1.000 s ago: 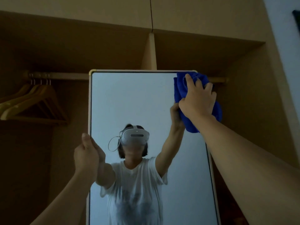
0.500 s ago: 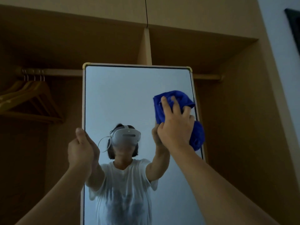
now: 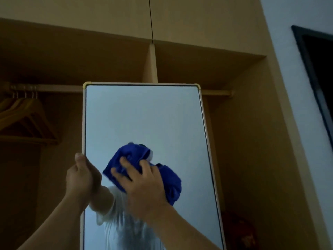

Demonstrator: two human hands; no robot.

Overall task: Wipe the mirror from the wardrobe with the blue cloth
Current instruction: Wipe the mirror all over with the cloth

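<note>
A tall mirror (image 3: 144, 116) in a thin white frame stands upright in front of an open wooden wardrobe. My left hand (image 3: 79, 175) grips the mirror's left edge, thumb on the front of the frame. My right hand (image 3: 144, 183) presses a bunched blue cloth (image 3: 171, 183) against the glass in the lower middle, fingers spread over the cloth. The glass reflects a person in a white T-shirt, mostly hidden behind the cloth and my hand.
A clothes rail (image 3: 45, 88) with several wooden hangers (image 3: 27, 120) runs behind the mirror on the left. A vertical wardrobe divider (image 3: 152, 64) rises above the mirror. A dark framed opening (image 3: 317, 73) is on the pale wall at right.
My right hand has dragged the blue cloth from the mirror's top right corner down and left to the lower middle. My left hand has kept its grip on the left edge.
</note>
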